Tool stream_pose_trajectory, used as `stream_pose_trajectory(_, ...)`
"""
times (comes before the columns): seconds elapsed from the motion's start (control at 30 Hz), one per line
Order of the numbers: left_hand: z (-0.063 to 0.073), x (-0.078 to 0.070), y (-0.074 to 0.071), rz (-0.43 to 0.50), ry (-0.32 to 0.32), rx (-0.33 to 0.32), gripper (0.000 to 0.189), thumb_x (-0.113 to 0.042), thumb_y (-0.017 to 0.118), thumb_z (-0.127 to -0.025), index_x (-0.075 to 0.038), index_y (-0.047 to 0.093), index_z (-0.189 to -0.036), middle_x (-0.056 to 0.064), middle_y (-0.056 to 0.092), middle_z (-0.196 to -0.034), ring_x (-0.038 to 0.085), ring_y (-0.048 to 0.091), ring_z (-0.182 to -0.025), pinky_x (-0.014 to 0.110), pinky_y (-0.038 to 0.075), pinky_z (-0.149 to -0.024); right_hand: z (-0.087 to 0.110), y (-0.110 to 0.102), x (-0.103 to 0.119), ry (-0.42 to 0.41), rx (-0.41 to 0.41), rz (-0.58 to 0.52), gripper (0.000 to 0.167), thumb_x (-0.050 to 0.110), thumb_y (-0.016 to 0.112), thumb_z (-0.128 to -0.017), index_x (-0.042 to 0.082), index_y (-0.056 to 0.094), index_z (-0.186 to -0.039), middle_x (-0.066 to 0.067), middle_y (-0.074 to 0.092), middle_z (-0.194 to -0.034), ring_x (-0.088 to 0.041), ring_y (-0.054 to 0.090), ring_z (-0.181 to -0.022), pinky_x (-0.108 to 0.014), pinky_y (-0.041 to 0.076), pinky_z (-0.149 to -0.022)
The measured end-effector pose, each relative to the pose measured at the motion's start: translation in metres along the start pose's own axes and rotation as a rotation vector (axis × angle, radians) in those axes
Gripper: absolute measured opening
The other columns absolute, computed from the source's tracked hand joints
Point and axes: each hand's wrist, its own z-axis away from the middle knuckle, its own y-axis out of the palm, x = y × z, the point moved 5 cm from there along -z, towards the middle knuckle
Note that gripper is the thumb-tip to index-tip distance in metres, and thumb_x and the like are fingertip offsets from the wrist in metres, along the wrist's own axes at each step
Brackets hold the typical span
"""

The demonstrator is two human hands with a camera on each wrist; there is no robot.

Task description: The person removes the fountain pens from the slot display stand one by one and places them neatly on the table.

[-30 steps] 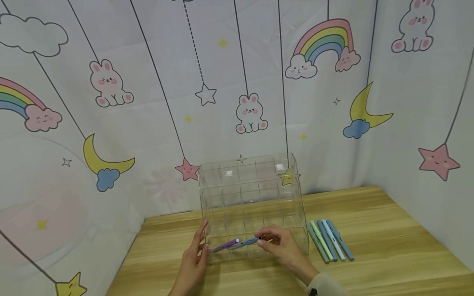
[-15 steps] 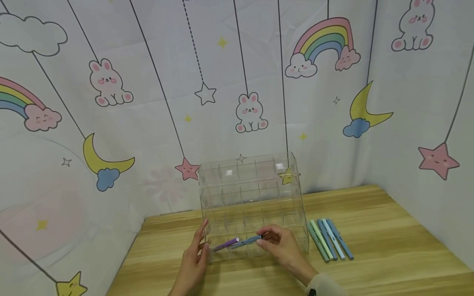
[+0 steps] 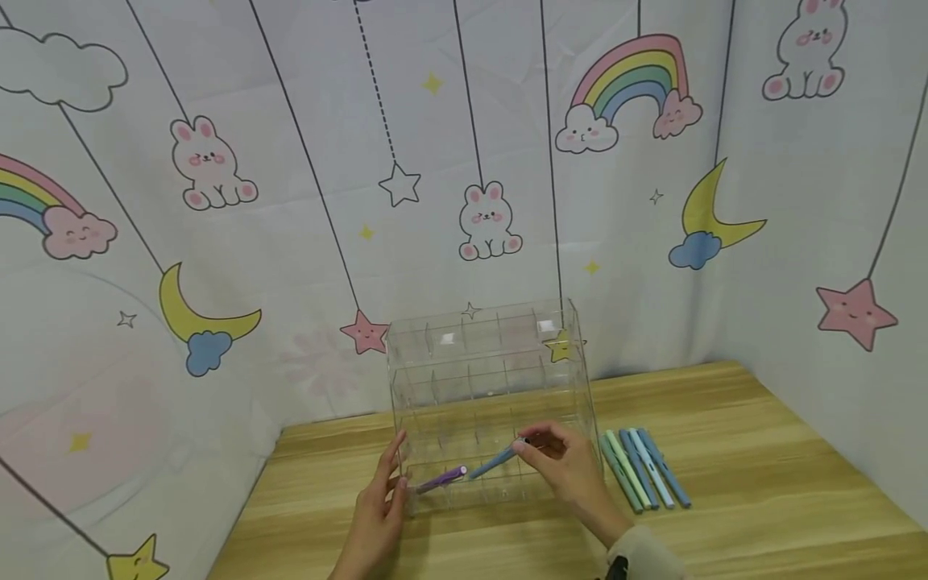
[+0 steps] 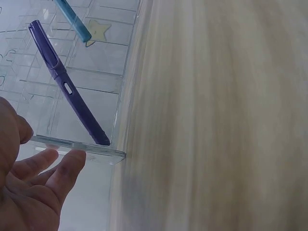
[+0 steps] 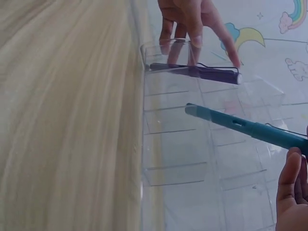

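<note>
A clear stepped acrylic rack [image 3: 493,387] with rows of compartments stands on the table. My left hand [image 3: 379,511] rests its fingertips against the outside of the rack's left side panel, as the left wrist view shows. Just inside that panel, a purple capped pen [image 4: 72,94] leans in the lowest row's end compartment. My right hand [image 3: 569,475] pinches a blue pen [image 5: 236,122] by its clip end between thumb and fingers. The pen slants down to the left, its lower end over the front row, to the right of the purple pen.
Several pens [image 3: 645,471] in green, pale green and blue tones lie side by side on the wooden table [image 3: 783,483], right of the rack. Behind stands a white curtain [image 3: 290,282] printed with bunnies, stars and rainbows.
My right hand has moved up and slightly right with the blue pen, whose lower end has drawn away from the purple pen. The left hand and the purple pen have stayed put.
</note>
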Motion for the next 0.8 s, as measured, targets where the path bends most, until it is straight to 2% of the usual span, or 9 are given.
stream_pose_trajectory(0.23, 0.000, 0.002, 0.000, 0.004, -0.013, 0.010, 0.073, 0.009, 0.052, -0.107, -0.025, 0.033, -0.169, 0.033, 0.042, -0.166, 0.061, 0.068, -0.121, 0.043, 0.069, -0.080, -0.005, -0.013, 0.010, -0.040, -0.037, 0.007, 0.026, 0.017, 0.085, -0.094, 0.000, 0.076, -0.112, -0.011, 0.079, -0.106, -0.008, 0.075, -0.089, -0.022, 0.065, -0.084)
stream_pose_trajectory(0.4, -0.001, 0.001, 0.000, 0.007, -0.019, 0.013, 0.072, 0.009, 0.052, -0.108, -0.022, 0.032, -0.169, 0.034, 0.042, -0.165, 0.060, 0.069, -0.119, 0.043, 0.069, -0.080, -0.008, -0.026, 0.021, -0.080, -0.095, 0.035, 0.022, 0.016, 0.085, -0.094, 0.003, 0.077, -0.110, -0.012, 0.078, -0.106, -0.008, 0.074, -0.089, -0.022, 0.064, -0.082)
stream_pose_trajectory(0.6, -0.001, 0.003, 0.000, 0.002, -0.032, 0.015, 0.072, 0.009, 0.052, -0.108, -0.024, 0.033, -0.169, 0.032, 0.043, -0.166, 0.057, 0.072, -0.117, 0.044, 0.069, -0.080, -0.012, -0.037, 0.024, -0.024, -0.120, -0.007, 0.026, 0.018, 0.086, -0.093, 0.003, 0.076, -0.112, -0.005, 0.078, -0.106, -0.009, 0.074, -0.090, -0.023, 0.064, -0.082)
stream_pose_trajectory(0.8, 0.000, 0.004, 0.000, 0.015, -0.022, 0.011, 0.071, 0.009, 0.052, -0.108, -0.022, 0.033, -0.169, 0.032, 0.043, -0.166, 0.057, 0.071, -0.117, 0.044, 0.069, -0.081, -0.015, -0.039, 0.020, 0.010, -0.095, -0.061, 0.030, 0.017, 0.083, -0.096, -0.001, 0.076, -0.118, 0.006, 0.079, -0.101, -0.011, 0.074, -0.088, -0.025, 0.064, -0.079)
